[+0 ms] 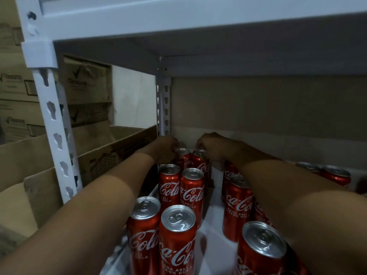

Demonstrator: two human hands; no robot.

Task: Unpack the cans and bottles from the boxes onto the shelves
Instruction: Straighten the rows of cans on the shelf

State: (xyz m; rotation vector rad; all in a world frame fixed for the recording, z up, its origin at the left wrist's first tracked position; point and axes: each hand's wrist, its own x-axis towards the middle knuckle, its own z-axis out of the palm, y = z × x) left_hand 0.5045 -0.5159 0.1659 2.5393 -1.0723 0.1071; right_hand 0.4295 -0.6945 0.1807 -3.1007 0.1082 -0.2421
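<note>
On the white shelf (216, 231) red cans stand upright in rows. At the back, the left hand (165, 148) curls its grip round one can (183, 156) and the right hand (210, 148) round its neighbour (199, 159). Open cardboard boxes (95, 147) sit left of the rack; their contents are hidden.

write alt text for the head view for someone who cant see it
Both arms reach to the back of a white shelf, the left hand and right hand each gripping a red cola can among upright cans; cardboard boxes sit left.
</note>
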